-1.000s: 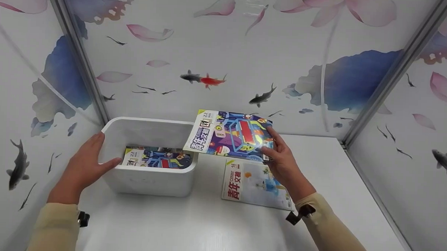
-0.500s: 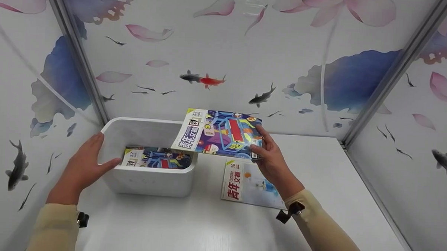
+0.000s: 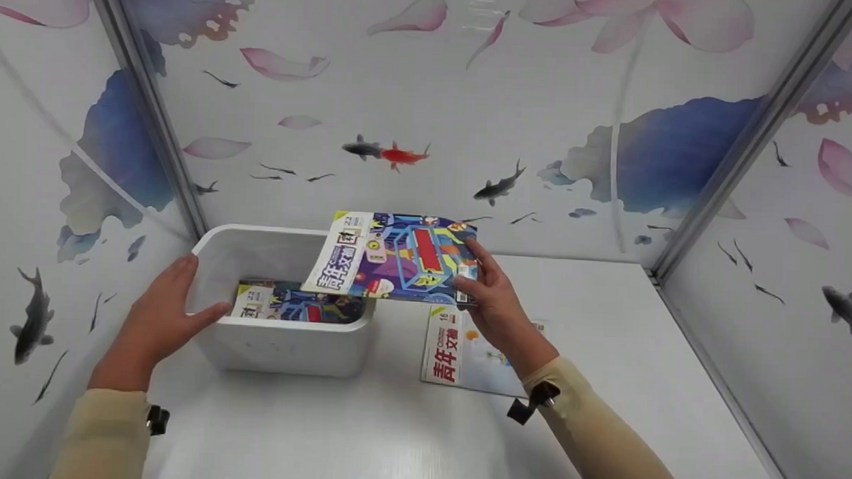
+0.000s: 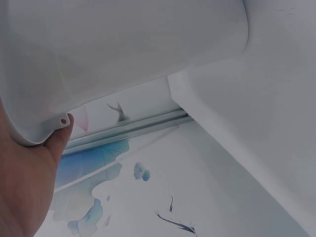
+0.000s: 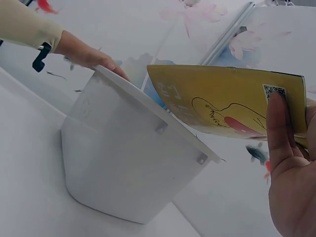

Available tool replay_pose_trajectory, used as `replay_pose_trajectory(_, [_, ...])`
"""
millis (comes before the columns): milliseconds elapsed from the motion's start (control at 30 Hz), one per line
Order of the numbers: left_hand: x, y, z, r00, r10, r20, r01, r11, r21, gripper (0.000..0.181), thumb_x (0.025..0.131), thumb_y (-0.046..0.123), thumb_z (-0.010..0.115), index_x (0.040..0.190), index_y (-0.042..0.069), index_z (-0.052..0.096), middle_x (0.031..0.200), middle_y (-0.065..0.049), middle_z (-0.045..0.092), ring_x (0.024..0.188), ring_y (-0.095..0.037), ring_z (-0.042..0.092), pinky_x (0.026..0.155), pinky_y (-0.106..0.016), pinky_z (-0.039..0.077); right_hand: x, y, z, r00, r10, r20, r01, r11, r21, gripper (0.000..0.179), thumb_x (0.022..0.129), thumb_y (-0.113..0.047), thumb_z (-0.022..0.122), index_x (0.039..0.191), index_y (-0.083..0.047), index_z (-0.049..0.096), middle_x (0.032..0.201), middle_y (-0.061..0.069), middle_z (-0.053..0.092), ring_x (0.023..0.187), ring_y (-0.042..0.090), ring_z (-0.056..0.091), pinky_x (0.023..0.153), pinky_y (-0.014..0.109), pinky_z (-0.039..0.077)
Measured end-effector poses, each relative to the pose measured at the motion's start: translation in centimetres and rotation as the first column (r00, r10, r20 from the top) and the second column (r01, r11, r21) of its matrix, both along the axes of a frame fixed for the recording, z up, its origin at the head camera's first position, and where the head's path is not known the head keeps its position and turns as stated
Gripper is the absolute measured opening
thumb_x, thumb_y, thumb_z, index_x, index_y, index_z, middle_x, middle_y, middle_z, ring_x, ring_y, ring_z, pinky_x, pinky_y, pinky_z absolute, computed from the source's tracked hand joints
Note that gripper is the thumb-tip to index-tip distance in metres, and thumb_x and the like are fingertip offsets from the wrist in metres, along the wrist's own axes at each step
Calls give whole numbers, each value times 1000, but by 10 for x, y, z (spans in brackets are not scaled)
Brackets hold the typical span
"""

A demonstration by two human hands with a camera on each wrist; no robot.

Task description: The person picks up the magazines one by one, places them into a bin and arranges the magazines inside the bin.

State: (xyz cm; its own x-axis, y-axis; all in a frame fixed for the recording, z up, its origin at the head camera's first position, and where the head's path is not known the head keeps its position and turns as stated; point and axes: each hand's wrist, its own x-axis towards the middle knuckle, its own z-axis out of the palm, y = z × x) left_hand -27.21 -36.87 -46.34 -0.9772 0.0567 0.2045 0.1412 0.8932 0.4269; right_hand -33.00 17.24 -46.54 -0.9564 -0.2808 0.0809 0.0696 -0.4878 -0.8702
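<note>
In the head view my right hand point(image 3: 494, 306) pinches a colourful magazine point(image 3: 397, 256) by its right end, thumb on the cover and fingers beneath. Its left part hangs over the right rim of a white plastic bin point(image 3: 287, 348); the right wrist view shows its yellow back cover point(image 5: 217, 101). My left hand point(image 3: 150, 315) rests at the bin's left front corner, fingers straight and thumb spread over the rim. One fingertip point(image 4: 68, 122) shows beside a small holed tab under the rim in the left wrist view. Inside the bin lies another magazine point(image 3: 275, 301) with a similar cover.
A pale magazine with red lettering point(image 3: 447, 350) lies on the white table point(image 3: 391, 437), partly hidden by my right hand and forearm. White panels point(image 3: 438, 91) printed with fish and petals enclose the table at back and sides, joined by metal corner posts point(image 3: 147, 102).
My right hand has carried the colourful magazine leftward, from beside the bin to over its right part. The left hand and the bin have stayed in place.
</note>
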Motion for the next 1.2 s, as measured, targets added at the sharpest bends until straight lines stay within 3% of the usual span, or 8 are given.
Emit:
replay_pose_trajectory(333, [2,1,2,1000,0,-1,0,1000,4,115,101,66,72,176,2,13,180,-32,16,162,-60,20,118,-88,22,0,-22,4,999,36,-13,-37,998,-44,86,105,-5,76,174,-30,33,171,13,41,142,38,60,113,42,57])
replay_pose_trajectory(633, [3,3,5,1000,-2,-7,2,1000,6,115,101,65,73,176,1,14,180,-32,17,161,-60,21,118,-87,24,-3,-45,8,999,32,3,-32,999,-27,88,101,-6,82,172,-31,38,168,11,46,142,39,61,114,44,57])
replay_pose_trajectory(867, [3,4,4,1000,2,-3,-2,1000,1,114,101,68,70,176,1,16,179,-33,18,161,-60,22,118,-88,24,-4,-63,10,999,38,-14,-38,999,1,85,104,-4,77,173,-29,36,168,10,48,130,34,66,99,31,62])
replay_pose_trajectory(1033, [2,4,3,1000,5,-5,-5,1000,-3,114,101,67,71,176,1,15,178,-33,18,161,-61,22,118,-87,24,-5,-70,9,998,57,-16,-57,998,-4,86,103,-5,78,174,-28,35,169,10,47,133,35,66,107,36,61])
replay_pose_trajectory(1200, [2,4,4,1000,2,4,-2,1000,-10,115,101,65,71,176,0,13,179,-34,17,161,-61,21,119,-87,24,-6,-77,8,999,53,-11,-53,999,9,87,103,-7,79,174,-29,35,168,10,48,129,34,67,102,32,62])
